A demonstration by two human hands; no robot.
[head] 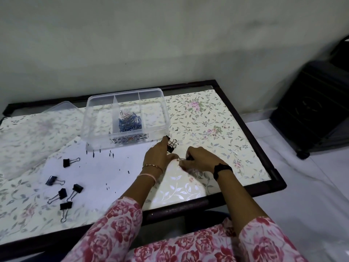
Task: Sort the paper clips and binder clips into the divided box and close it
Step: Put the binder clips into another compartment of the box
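A clear divided box (pixel 90 118) stands open at the back of the table, with a heap of blue paper clips (pixel 130 122) in its middle compartment. Just right of the box's front corner, my left hand (pixel 157 155) is shut on black binder clips (pixel 172 144). Close beside it, my right hand (pixel 202 158) pinches another binder clip (pixel 182 159) whose wire handle shows between the fingers. Several more black binder clips lie loose at the front left, among them one at the top (pixel 66 162) and one nearest the edge (pixel 66 206).
The box's clear lid (pixel 34 133) lies flat at the left of the box. The table (pixel 217 118) has a floral top and a dark raised frame, against a wall. A dark cabinet (pixel 317 108) stands on the floor to the right.
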